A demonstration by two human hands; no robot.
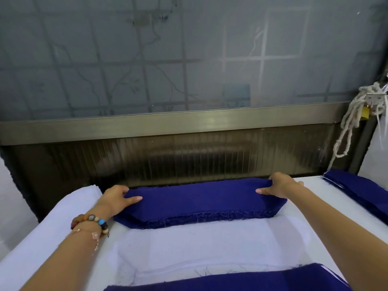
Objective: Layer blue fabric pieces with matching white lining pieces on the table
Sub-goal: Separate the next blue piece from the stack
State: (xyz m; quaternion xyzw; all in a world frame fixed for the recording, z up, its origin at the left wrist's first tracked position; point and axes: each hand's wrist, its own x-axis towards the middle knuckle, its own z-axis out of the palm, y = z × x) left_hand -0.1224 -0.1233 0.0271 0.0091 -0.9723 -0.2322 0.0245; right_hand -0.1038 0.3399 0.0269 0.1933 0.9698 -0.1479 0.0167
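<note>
Gripping a blue fabric piece at its two ends, the left hand and right hand hold it at the far edge of the desk, in the middle of the frame. On each hand the thumb lies on top of the cloth. The other fingers curl round the end, where the cloth bunches a little.

The piece's long axis runs left to right across the frame, parallel to the desk's far edge. Its frayed long edge faces the lower frame, and its ends slant, so the near edge is the shorter one. It lies over the upper part of a white lining piece spread flat below it.

This looks like the laying-on step, with blue being set onto its lining. The next move likely calls for matching the slanted ends and long edges to the lining's outline, then letting go and smoothing the cloth flat.

More blue cloth lies at the bottom of the frame, and a blue stack sits at the right.
</note>
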